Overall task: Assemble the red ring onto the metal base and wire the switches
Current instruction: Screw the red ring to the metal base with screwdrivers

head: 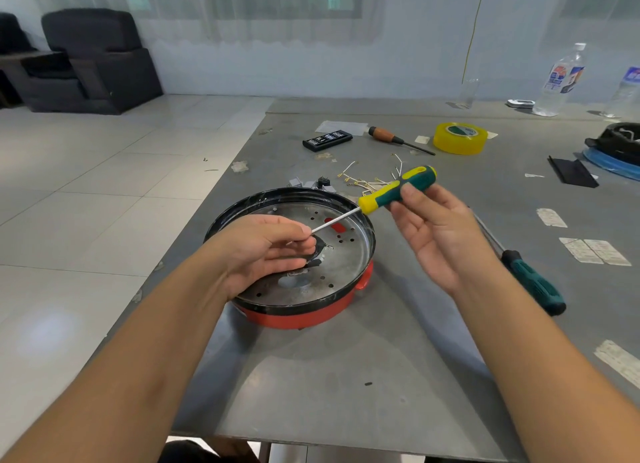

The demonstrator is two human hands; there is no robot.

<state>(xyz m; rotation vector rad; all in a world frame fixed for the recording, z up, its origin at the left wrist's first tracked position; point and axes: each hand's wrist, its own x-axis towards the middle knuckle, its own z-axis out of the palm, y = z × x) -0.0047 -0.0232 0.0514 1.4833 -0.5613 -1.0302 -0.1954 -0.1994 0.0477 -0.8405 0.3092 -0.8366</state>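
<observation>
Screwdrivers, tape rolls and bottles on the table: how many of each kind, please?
Screwdrivers: 3 (in the right hand, wooden handle, green handle)
Tape rolls: 1
Bottles: 2
Total: 6

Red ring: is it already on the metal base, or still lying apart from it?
On. The red ring wraps the underside of the metal base, showing below its black rim all along the near edge. Whether it is fastened cannot be told.

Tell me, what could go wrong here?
The left hand pinches the tip of the yellow-and-green screwdriver, so a slip could jab its fingers. The right hand holds the handle loosely; it might drop onto the perforated metal base on the red ring.
</observation>
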